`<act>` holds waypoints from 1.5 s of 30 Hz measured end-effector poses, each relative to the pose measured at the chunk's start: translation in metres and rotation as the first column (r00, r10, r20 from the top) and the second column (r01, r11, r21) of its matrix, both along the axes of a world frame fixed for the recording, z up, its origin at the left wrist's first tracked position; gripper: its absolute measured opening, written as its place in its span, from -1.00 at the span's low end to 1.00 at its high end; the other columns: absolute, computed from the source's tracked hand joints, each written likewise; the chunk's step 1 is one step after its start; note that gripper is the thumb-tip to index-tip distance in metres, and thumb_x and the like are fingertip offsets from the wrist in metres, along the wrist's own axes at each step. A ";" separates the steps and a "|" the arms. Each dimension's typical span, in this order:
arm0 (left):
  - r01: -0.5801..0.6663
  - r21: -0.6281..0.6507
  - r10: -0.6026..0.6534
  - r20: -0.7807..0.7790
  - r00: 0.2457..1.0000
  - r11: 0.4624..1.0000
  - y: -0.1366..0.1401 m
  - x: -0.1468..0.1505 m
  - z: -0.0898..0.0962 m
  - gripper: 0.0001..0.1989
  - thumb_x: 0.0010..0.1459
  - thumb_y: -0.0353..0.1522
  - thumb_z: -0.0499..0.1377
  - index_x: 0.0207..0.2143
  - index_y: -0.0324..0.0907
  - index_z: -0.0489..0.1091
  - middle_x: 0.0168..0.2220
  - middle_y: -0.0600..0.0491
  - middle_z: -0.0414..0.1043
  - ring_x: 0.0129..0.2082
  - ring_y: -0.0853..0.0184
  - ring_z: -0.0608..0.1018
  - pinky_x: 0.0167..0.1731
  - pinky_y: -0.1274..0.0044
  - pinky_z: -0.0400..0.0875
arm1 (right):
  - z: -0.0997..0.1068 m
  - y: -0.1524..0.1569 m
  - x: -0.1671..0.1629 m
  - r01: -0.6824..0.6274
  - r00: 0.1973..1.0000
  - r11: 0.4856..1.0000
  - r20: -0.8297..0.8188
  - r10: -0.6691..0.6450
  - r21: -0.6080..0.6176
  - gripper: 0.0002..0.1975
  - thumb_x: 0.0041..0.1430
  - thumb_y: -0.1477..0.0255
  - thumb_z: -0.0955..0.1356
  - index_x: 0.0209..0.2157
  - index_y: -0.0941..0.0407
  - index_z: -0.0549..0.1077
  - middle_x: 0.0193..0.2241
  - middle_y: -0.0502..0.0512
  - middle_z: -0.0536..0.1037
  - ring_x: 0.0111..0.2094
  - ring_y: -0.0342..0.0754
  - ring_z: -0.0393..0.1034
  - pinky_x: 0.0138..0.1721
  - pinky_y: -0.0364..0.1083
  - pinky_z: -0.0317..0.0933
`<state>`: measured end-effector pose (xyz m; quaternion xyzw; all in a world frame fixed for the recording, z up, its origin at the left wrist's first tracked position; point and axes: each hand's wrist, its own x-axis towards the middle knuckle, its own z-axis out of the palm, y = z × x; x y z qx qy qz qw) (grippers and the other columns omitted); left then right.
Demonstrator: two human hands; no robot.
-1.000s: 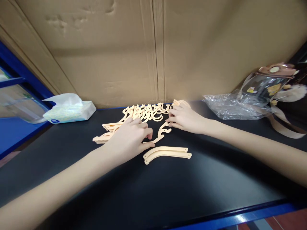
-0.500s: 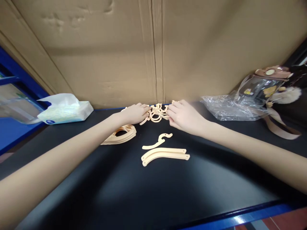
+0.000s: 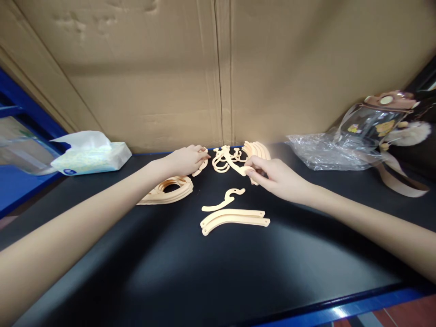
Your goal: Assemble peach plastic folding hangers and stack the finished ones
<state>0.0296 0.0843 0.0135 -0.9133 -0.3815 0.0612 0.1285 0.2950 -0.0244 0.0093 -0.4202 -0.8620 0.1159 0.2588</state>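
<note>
Right hand (image 3: 275, 178): thumb and fingers pinch one end of a pale curved piece (image 3: 237, 168), which slants from the fingertips away and toward the left hand.
Left hand (image 3: 185, 161): palm down, fingers bent over some pale curved parts (image 3: 200, 170); whether they grip one or only rest there, I cannot tell.
Hooked parts (image 3: 220, 169): a loose cluster between the two hands, overlapping one another; count not clear from where I stand.
Ribbed stack (image 3: 257, 148): curved lengths bunched just beyond the right hand's fingers, partly hidden by them.
Layered stack (image 3: 173, 199): parts with an open middle, piled nearer the person than the left hand, partly behind the left forearm.
Single hook (image 3: 221, 205): lies apart, nearer the person than both hands and between them.
Two bars (image 3: 235, 217): side by side, just nearer than the hook; holes at their ends, nothing seen through them.
Progress: in my judgement, early. One hook and two bars lie separated out; most parts sit in groups around the hands.
Joining: no assembled item visible.
Table (image 3: 218, 277): black top beneath both hands and all parts.
Tissue pack (image 3: 93, 160): well beyond the left forearm, on its outer side.
Clear plastic bag (image 3: 327, 152): outward of the right hand, well apart.
</note>
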 end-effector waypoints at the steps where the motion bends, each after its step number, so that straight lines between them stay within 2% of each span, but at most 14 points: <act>1: 0.003 0.008 -0.003 0.000 1.000 1.000 -0.002 0.000 0.001 -0.58 0.32 -0.41 -0.19 0.12 -0.27 0.29 0.15 -0.19 0.25 0.09 0.18 0.36 0.04 0.40 0.22 | -0.001 0.001 0.001 0.003 1.000 1.000 -0.019 -0.003 -0.015 -0.80 0.32 0.34 0.15 -0.32 0.10 0.29 -0.55 -0.05 0.41 -0.55 -0.15 0.23 -0.47 -0.16 0.04; 6: 0.016 0.040 -0.017 0.029 0.999 0.999 -0.020 0.005 0.011 -0.60 0.32 -0.42 -0.17 0.08 -0.29 0.31 0.13 -0.20 0.27 0.07 0.17 0.36 0.02 0.39 0.24 | -0.006 0.001 0.002 -0.027 0.990 0.989 -0.144 0.006 -0.147 -0.79 0.31 0.28 0.18 -0.30 0.10 0.31 -0.57 -0.07 0.45 -0.60 -0.17 0.32 -0.46 -0.16 0.16; 10: 0.009 0.085 -0.018 0.114 0.993 0.996 -0.054 0.016 0.024 -0.65 0.32 -0.33 -0.10 0.01 -0.28 0.35 0.02 -0.15 0.35 -0.03 0.18 0.41 -0.02 0.37 0.26 | -0.010 0.001 0.000 -0.065 0.965 0.961 -0.263 -0.009 -0.270 -0.80 0.31 0.25 0.18 -0.25 0.09 0.26 -0.48 -0.04 0.50 -0.64 -0.20 0.33 -0.54 -0.17 0.21; 12: 0.123 -0.010 -0.118 0.219 0.968 0.992 -0.079 0.021 0.027 -0.72 0.31 -0.35 -0.05 -0.09 -0.19 0.41 -0.11 -0.03 0.43 -0.11 0.26 0.44 -0.08 0.45 0.27 | -0.011 0.002 -0.001 -0.075 0.951 0.943 -0.308 -0.030 -0.323 -0.81 0.29 0.25 0.20 -0.21 0.08 0.25 -0.47 -0.02 0.50 -0.61 -0.18 0.35 -0.60 -0.18 0.19; 15: 0.291 -0.198 -0.236 0.259 0.937 0.936 -0.114 0.024 0.025 -0.75 0.32 -0.34 -0.02 -0.18 -0.11 0.47 -0.24 0.08 0.47 -0.22 0.35 0.47 -0.18 0.53 0.27 | -0.012 0.003 -0.002 -0.094 0.928 0.925 -0.370 -0.052 -0.367 -0.82 0.26 0.28 0.23 -0.19 0.09 0.26 -0.43 0.00 0.49 -0.54 -0.17 0.36 -0.59 -0.18 0.22; 18: 0.286 -0.134 -0.256 0.206 0.945 0.949 -0.133 0.020 0.018 -0.75 0.31 -0.38 -0.01 -0.16 -0.09 0.47 -0.26 0.08 0.48 -0.29 0.34 0.45 -0.25 0.49 0.23 | -0.011 0.004 -0.002 -0.092 0.916 0.933 -0.397 -0.057 -0.347 -0.84 0.22 0.29 0.27 -0.30 0.11 0.30 -0.43 0.02 0.49 -0.51 -0.17 0.35 -0.49 -0.15 0.25; 22: 0.276 -0.043 -0.267 0.143 0.953 0.960 -0.130 0.014 0.013 -0.72 0.31 -0.41 -0.04 -0.13 -0.10 0.47 -0.22 0.05 0.51 -0.24 0.29 0.45 -0.24 0.45 0.19 | -0.009 0.004 -0.001 -0.121 0.920 0.944 -0.392 -0.010 -0.308 -0.81 0.21 0.27 0.28 -0.34 0.12 0.36 -0.41 0.03 0.50 -0.43 -0.13 0.37 -0.37 -0.11 0.26; 27: 0.251 0.003 -0.250 0.123 0.960 0.968 -0.112 0.010 0.012 -0.69 0.30 -0.44 -0.06 -0.06 -0.10 0.44 -0.15 0.06 0.52 -0.19 0.25 0.43 -0.18 0.40 0.17 | -0.006 0.005 0.001 -0.138 0.971 0.965 -0.224 0.087 -0.223 -0.76 0.21 0.25 0.30 -0.34 0.13 0.47 -0.45 -0.01 0.48 -0.43 -0.14 0.30 -0.39 -0.14 0.13; 32: 0.197 0.028 -0.199 0.158 0.967 0.980 -0.108 0.005 0.010 -0.65 0.24 -0.51 -0.07 -0.12 -0.11 0.46 -0.17 0.05 0.52 -0.16 0.24 0.41 -0.15 0.40 0.18 | -0.003 0.009 0.003 -0.242 0.967 0.924 -0.147 0.207 -0.295 -0.79 0.16 0.29 0.35 -0.27 0.13 0.53 -0.42 -0.01 0.53 -0.41 -0.14 0.33 -0.39 -0.15 0.11; 35: 0.122 0.117 -0.147 0.231 0.962 0.986 -0.114 0.004 0.013 -0.65 0.22 -0.54 -0.09 -0.15 -0.19 0.45 -0.14 0.02 0.50 -0.13 0.22 0.41 -0.15 0.40 0.19 | -0.001 0.011 0.000 -0.253 0.965 0.911 -0.158 0.211 -0.325 -0.81 0.13 0.32 0.37 -0.28 0.12 0.53 -0.41 -0.01 0.55 -0.40 -0.13 0.35 -0.39 -0.15 0.12; 38: 0.060 0.168 -0.113 0.327 0.938 0.984 -0.124 0.007 0.016 -0.69 0.28 -0.45 -0.10 -0.13 -0.22 0.42 -0.19 0.00 0.50 -0.16 0.22 0.42 -0.20 0.40 0.20 | -0.002 0.012 -0.008 -0.244 0.966 0.912 -0.171 0.196 -0.330 -0.83 0.12 0.35 0.37 -0.27 0.13 0.52 -0.41 0.00 0.57 -0.42 -0.13 0.37 -0.42 -0.15 0.12; 42: 0.155 0.125 -0.187 0.309 0.932 0.980 -0.129 0.010 0.012 -0.74 0.28 -0.23 0.03 -0.17 -0.17 0.41 -0.23 0.02 0.49 -0.21 0.24 0.42 -0.22 0.41 0.19 | -0.008 0.014 -0.022 -0.246 0.956 0.916 -0.234 0.175 -0.317 -0.83 0.11 0.39 0.38 -0.24 0.14 0.47 -0.42 0.00 0.59 -0.45 -0.14 0.39 -0.44 -0.15 0.11; 45: 0.176 0.148 -0.210 0.252 0.945 0.973 -0.126 0.008 0.004 -0.78 0.27 -0.26 0.06 -0.23 -0.17 0.43 -0.28 0.02 0.49 -0.26 0.25 0.43 -0.26 0.42 0.17 | -0.013 0.015 -0.027 -0.228 0.945 0.931 -0.293 0.142 -0.284 -0.85 0.10 0.41 0.39 -0.27 0.15 0.45 -0.46 0.00 0.57 -0.44 -0.14 0.40 -0.43 -0.15 0.13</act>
